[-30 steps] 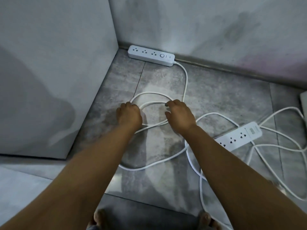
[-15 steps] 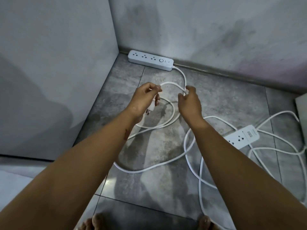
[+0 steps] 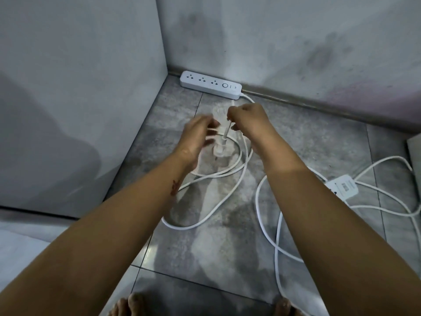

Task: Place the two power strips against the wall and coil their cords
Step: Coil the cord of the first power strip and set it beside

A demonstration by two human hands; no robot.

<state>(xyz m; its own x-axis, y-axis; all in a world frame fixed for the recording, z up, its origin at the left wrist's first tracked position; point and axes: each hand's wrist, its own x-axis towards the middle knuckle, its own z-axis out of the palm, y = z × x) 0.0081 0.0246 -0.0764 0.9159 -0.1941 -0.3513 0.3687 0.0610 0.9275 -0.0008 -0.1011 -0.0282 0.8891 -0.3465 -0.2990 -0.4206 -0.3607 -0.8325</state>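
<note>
A white power strip [image 3: 210, 85] lies flat against the back wall in the corner, sockets up. Its white cord [image 3: 211, 215] runs out of its right end and loops over the floor below my hands. My right hand [image 3: 249, 120] pinches that cord just above its plug [image 3: 218, 150], which hangs between my hands. My left hand [image 3: 197, 136] is blurred, fingers curled beside the plug and loops of cord; whether it grips them I cannot tell. A second power strip [image 3: 342, 187] lies face down on the floor at the right, partly hidden by my right forearm, with its cord [image 3: 387, 208] tangled around it.
The floor is grey tile [image 3: 205, 254]. A pale cabinet side [image 3: 79, 99] stands close on the left, and a stained wall with a dark skirting [image 3: 319, 103] runs along the back. My bare toes [image 3: 127, 305] show at the bottom edge. A light object's edge [image 3: 414, 151] sits far right.
Both hands rose from the floor with the cord, then drew closer together. The plug now dangles between them, and the loop on the floor has tightened.
</note>
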